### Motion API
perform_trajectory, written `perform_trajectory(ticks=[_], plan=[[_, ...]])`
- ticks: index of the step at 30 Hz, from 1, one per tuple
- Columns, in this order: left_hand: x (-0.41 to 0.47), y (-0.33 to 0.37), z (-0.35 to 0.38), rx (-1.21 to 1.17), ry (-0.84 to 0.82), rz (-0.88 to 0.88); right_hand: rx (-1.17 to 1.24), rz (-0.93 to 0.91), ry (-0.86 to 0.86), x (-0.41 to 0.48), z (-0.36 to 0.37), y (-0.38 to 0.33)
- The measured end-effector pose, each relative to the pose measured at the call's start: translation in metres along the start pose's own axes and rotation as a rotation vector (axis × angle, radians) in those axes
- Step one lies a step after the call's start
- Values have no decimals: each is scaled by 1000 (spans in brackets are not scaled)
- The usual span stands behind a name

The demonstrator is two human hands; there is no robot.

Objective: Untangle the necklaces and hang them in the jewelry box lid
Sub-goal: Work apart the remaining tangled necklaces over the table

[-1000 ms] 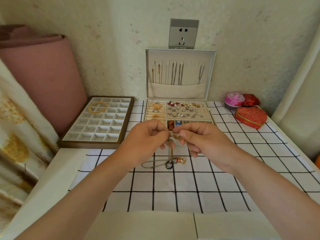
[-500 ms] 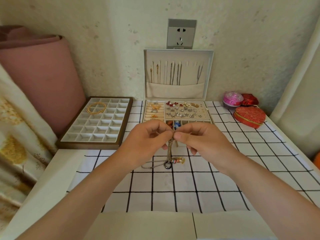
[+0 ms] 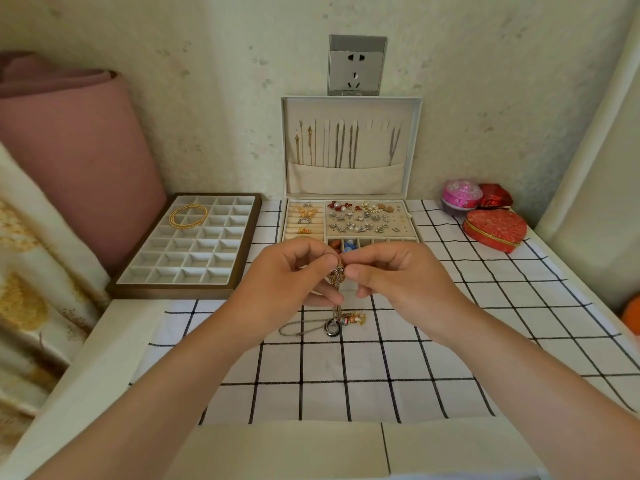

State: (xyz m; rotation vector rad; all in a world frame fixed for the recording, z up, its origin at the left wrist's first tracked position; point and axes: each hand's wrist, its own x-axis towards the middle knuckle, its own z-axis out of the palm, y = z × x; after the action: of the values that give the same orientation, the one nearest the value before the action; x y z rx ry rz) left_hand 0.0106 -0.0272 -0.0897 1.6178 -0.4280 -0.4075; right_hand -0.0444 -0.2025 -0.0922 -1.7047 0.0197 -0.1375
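Both hands, left hand and right hand, fingers pinched on the tangled necklaces, held above the worktop so pendants hang, exposing the knot.

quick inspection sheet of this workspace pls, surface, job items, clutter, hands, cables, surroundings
surface: white table under a black-grid cloth.
job's things: tangled necklaces lifted between both hands, their ring pendant resting on the cloth; jewelry box lid upright, several chains hung inside.
clutter: compartment tray holding gold bangles; red heart-shaped box and pink round box at far right.
grippers: left hand and right hand both pinch the tangle near its top.
cables: nothing seen; wall socket has nothing plugged in.
surroundings: pink roll and patterned curtain at left, speckled wall behind.
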Motion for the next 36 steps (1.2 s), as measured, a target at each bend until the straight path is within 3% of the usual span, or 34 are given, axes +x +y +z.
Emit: perform_trajectory(ticks=[4,8,14,20,26,31,36], plan=[[0,-1,3,14,14,-12,-99,-98,20,0,0,2],[0,-1,3,16,35,-37,-415,-259,81,0,-3,7],[-2,2,5,28,36,-71,-712,-365,-51,0,-4,8],[0,0,3,186,74,-96,-725,-341,-102,-3,-1,4],[-2,-9,3,507,79,-34,-603,-271,-137,-2,0,5],[-2,-5,2,374,62,232,-491,-224,-126,-3,-1,3],[-3,-5,3,246,44,187,-502,-216,-122,-2,1,3]])
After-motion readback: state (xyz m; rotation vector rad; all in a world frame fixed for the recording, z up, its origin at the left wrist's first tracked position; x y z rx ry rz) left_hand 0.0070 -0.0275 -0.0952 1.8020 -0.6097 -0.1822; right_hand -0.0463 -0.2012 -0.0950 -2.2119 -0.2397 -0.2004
